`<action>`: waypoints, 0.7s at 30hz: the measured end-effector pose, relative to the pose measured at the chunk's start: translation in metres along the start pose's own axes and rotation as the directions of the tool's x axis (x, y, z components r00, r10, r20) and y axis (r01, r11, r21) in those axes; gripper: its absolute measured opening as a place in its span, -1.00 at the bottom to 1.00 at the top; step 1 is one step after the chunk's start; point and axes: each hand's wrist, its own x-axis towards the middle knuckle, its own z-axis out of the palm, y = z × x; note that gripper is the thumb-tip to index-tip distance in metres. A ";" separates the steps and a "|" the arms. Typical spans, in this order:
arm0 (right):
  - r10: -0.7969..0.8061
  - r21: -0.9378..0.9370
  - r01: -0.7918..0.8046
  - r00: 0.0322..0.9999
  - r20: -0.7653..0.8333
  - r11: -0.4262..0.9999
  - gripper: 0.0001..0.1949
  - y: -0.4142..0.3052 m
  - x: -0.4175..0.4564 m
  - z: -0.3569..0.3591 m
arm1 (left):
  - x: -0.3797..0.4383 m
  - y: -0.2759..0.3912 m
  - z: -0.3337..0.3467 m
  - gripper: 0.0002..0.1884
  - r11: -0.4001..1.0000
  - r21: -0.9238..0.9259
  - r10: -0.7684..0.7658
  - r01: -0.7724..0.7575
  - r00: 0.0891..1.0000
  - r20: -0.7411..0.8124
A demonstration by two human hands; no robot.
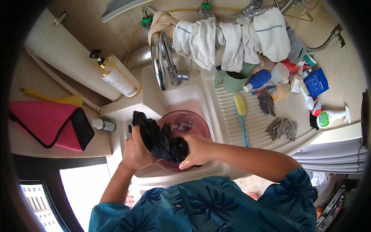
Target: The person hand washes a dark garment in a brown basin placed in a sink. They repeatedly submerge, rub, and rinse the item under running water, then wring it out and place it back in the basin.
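Observation:
A bunched black cloth (158, 137) is held between both hands, above a translucent reddish basin (201, 123) that sits in the white sink (191, 94). My left hand (137, 150) grips the cloth's left end, and part of the cloth sticks up beyond the thumb. Around its right end my right hand (195, 149) is closed, over the basin. Some water with a little foam shows inside the basin. Behind it stands the chrome faucet (162, 62). A scrub brush (240, 116) with yellow bristles and a blue handle lies on the ribbed drainboard, right of the basin.
White cloths (203, 40) hang behind the faucet. A green jug (233, 81), a blue bottle (261, 79), a spray bottle (330, 118) and a grey-brown cloth (282, 127) occupy the drainboard. A pump bottle (120, 76), a small bottle (105, 125) and a pink cloth (47, 121) are on the left.

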 end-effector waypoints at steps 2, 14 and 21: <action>0.030 0.093 -0.027 0.999 -0.026 0.995 -0.23 -0.003 -0.001 -0.002 | 0.002 0.000 0.008 -0.08 0.993 -0.113 -0.030 0.017 0.993 -0.115; 0.049 0.729 -0.078 0.997 0.062 0.680 -0.65 -0.058 -0.018 0.020 | -0.046 -0.010 0.033 -0.12 0.953 -0.293 -0.208 0.074 0.862 -0.461; 0.035 0.727 -0.037 0.999 0.018 0.686 -0.78 -0.096 -0.024 0.009 | -0.057 0.015 0.037 -0.08 0.853 -0.004 -0.391 0.522 0.635 -0.666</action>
